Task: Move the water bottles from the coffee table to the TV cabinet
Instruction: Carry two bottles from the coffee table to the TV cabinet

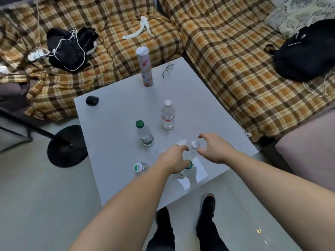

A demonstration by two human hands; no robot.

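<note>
at lower centre of the frame, five water bottles stand on the white coffee table [112, 178]: a white-lidded one [138, 168] leftmost, a green-capped bottle [145, 134], one under the left hand [175, 158], a white-capped one [193, 147] between the hands, another [167, 115] farther up. whether the left hand has gripped, i cannot tell. the right hand [213, 148] is spread, holding nothing. clear thin plastic probably dents and slips; grasp mid-body.
</note>
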